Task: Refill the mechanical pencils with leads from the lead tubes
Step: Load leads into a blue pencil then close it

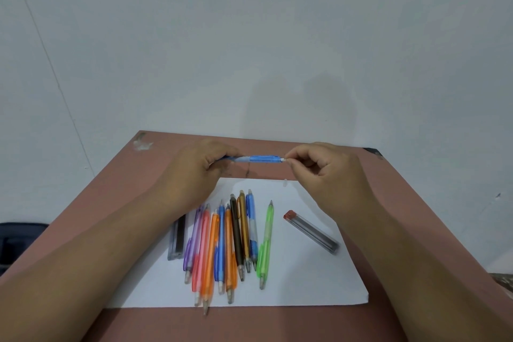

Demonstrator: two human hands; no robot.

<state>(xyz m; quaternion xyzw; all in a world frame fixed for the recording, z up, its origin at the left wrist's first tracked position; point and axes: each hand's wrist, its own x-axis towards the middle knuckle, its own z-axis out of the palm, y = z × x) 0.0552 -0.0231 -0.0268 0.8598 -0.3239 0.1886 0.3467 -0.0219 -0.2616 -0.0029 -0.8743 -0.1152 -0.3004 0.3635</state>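
The left hand (pixel 198 168) grips a blue pencil (pixel 259 159) level above the desk (pixel 416 203) while the right hand's (pixel 330 172) fingers (pixel 291 161) pinch its white end, so refilling looks barely begun, with the other pencils (pixel 222 244) and a lead tube (pixel 312 232) waiting on paper.

Even, soft indoor light; faint hand shadows on wall (pixel 277 36). Slight overall softness, wide-angle bending at edges, no glare.
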